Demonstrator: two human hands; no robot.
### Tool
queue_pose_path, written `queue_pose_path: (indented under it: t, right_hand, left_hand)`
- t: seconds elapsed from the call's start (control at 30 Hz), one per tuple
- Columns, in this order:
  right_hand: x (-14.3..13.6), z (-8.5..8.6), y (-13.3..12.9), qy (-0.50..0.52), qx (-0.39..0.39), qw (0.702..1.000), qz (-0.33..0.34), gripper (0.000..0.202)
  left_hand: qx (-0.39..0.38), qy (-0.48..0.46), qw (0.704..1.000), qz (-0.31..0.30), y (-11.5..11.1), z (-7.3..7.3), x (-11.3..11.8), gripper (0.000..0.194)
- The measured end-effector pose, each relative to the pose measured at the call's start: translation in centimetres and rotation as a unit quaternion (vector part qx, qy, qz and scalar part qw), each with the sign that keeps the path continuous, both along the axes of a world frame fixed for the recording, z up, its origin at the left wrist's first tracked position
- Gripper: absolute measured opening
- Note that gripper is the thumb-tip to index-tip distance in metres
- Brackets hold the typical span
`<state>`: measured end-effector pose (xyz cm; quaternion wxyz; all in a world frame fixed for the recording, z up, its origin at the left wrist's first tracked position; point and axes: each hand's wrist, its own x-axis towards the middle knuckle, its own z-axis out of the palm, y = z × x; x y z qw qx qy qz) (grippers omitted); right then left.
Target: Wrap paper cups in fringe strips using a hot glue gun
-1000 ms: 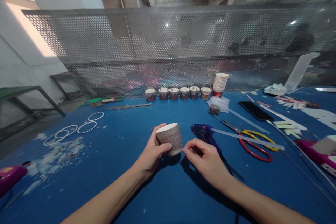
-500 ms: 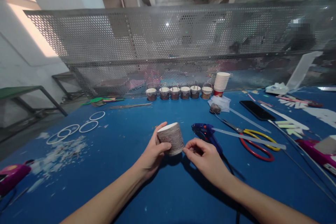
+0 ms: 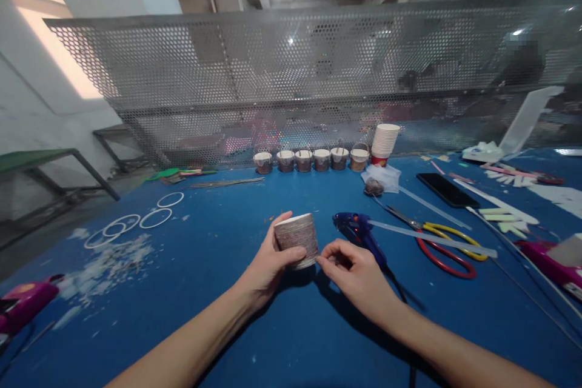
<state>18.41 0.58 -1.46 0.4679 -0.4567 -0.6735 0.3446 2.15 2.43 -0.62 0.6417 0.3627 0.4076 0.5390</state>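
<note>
Gripping, left hand [image 3: 266,267]: thumb across the front of the wrapped cup [image 3: 295,237], other fingers behind; firm clasp.
Pinching, right hand [image 3: 353,274]: thumb and forefinger pressed together just beside the cup's lower right edge; any strand between them is too fine to confirm.
Wrapped cup: near middle, raised over the blue tabletop [image 3: 273,354].
Change noted: compared with a second ago, the cup is tipped so that less of its white mouth shows, and the left thumb lies further right across the wall. Right-hand pinch essentially unaltered.
Bearing on the work, as judged: slight re-presentation of the wrapped wall to the right fingertips.
Glue gun [image 3: 365,234]: right, just beyond the right hand.
Scissors [image 3: 408,220]: further right, unheld.
Cord ball [image 3: 373,188]: far right of the cup.
Small buckets [image 3: 304,162]: far row, before the mesh screen [image 3: 182,91].
</note>
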Motion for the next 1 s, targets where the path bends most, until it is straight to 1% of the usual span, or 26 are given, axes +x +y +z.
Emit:
queue_pose_path:
  t: [0.2,0.43,0.67,0.83,0.93,1.0]
  right_hand:
    - [0.2,0.3,-0.1,-0.004,0.002,1.000,0.003,0.019]
    - [0.1,0.0,0.0,-0.009,0.019,1.000,0.003,0.018]
    - [0.2,0.2,-0.2,-0.019,0.035,0.999,0.000,0.016]
    - [0.4,0.6,-0.4,-0.052,0.026,0.998,0.023,0.015]
    - [0.9,0.7,-0.9,-0.097,0.009,0.994,0.053,0.015]
    - [1.7,0.8,-1.3,-0.132,0.002,0.989,0.069,0.017]
  left_hand:
    - [-0.002,-0.025,1.000,-0.001,0.1,0.0,-0.2,0.079]
    - [-0.006,-0.039,0.999,-0.005,0.0,0.1,-0.1,0.072]
    - [0.010,-0.021,1.000,0.017,0.1,-0.6,0.2,0.077]
    - [0.027,-0.013,0.999,0.027,0.6,-0.6,-0.1,0.080]
    - [0.025,-0.009,0.999,0.029,0.8,-0.6,-0.5,0.081]
    - [0.021,-0.004,1.000,0.022,1.0,-0.6,-0.7,0.080]
